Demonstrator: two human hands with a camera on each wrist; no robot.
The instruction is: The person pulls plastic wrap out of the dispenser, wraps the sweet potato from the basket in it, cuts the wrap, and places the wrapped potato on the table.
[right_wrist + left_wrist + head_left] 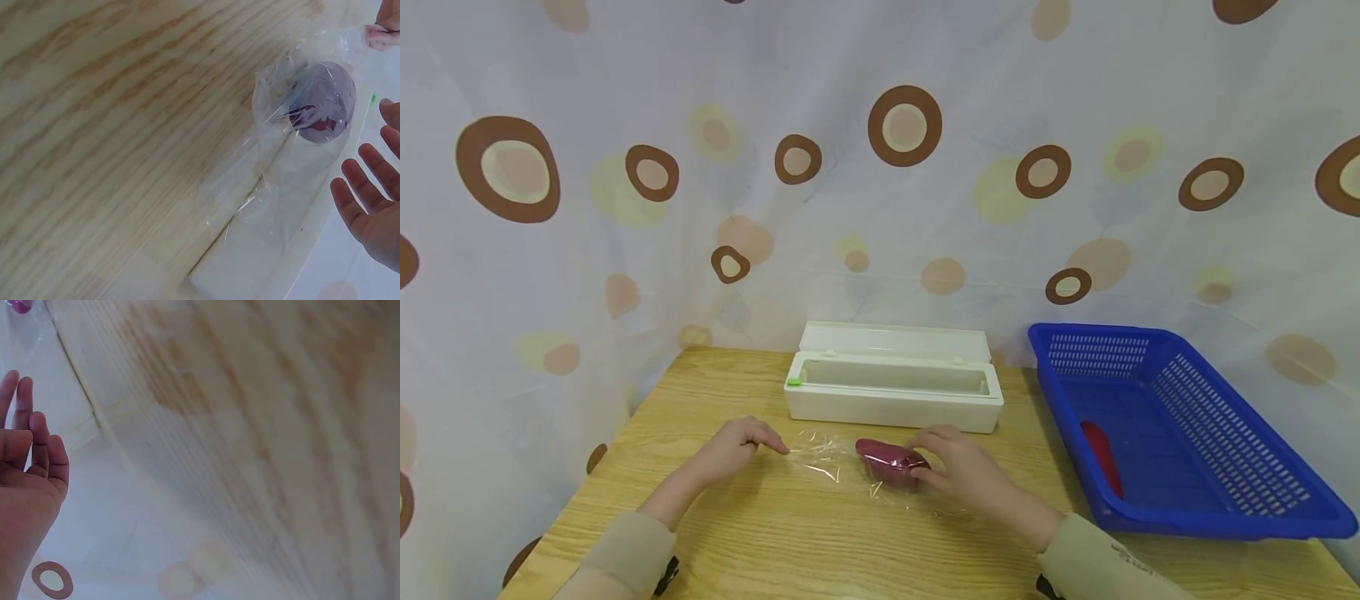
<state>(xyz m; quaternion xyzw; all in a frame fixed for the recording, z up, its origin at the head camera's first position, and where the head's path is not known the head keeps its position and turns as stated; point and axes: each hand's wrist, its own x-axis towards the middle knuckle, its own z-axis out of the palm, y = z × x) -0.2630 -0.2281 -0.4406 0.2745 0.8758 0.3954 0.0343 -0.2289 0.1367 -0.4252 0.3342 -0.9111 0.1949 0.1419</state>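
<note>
A glossy purple vegetable, perhaps an eggplant (891, 463), lies on the table in clear plastic film (820, 457). Its rounded end shows through the film in the right wrist view. My left hand (737, 450) pinches the film's left end between fingertips, and the film stretches from there to the vegetable. Around the vegetable's right end is my right hand (966, 471), thumb on the near side and fingers on the far side. In the right wrist view that hand's fingers (359, 187) look spread and loosely bent, beside the wrapped vegetable.
Behind the film stands a long white box (895, 408), lid raised, with a green slider (793, 382) at its left end. To the right, a blue plastic basket (1187, 521) contains a red elongated thing (1102, 458). A patterned curtain (850, 208) hangs behind the wooden table (820, 550).
</note>
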